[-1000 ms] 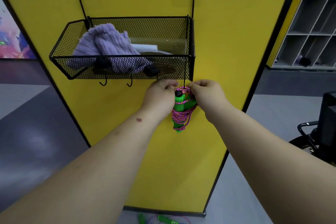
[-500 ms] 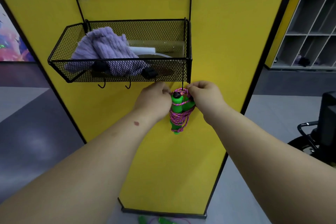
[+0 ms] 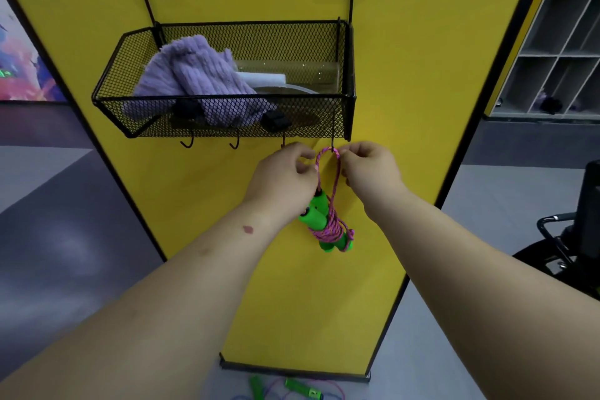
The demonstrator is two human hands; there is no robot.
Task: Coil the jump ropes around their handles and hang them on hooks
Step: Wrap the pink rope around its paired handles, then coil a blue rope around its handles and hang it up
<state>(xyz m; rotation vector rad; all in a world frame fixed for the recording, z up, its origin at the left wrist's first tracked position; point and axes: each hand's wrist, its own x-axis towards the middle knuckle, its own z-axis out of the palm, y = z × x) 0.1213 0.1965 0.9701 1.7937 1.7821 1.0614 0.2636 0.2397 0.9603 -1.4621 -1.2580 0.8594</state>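
Observation:
A coiled jump rope (image 3: pixel 328 224) with green handles and pink-purple cord hangs by a cord loop from the rightmost hook (image 3: pixel 332 143) under the black mesh basket (image 3: pixel 227 127). My left hand (image 3: pixel 285 172) pinches the loop's left strand. The right strand is pinched by my right hand (image 3: pixel 370 169). The bundle dangles below both hands against the yellow panel. Another jump rope (image 3: pixel 285 388) with green handles lies loose on the floor at the panel's foot.
Two bare hooks (image 3: pixel 188 142) (image 3: pixel 235 143) hang under the basket to the left; a third hook (image 3: pixel 283 141) is partly hidden by my left hand. A purple towel (image 3: pixel 194 78) fills the basket. Grey cubby shelves (image 3: pixel 558 42) stand at right, a black chair (image 3: pixel 571 237) lower right.
The green-handled bundle has dropped lower and now hangs from the hook by a long cord loop. Both hands have shifted from the bundle up to the loop's strands.

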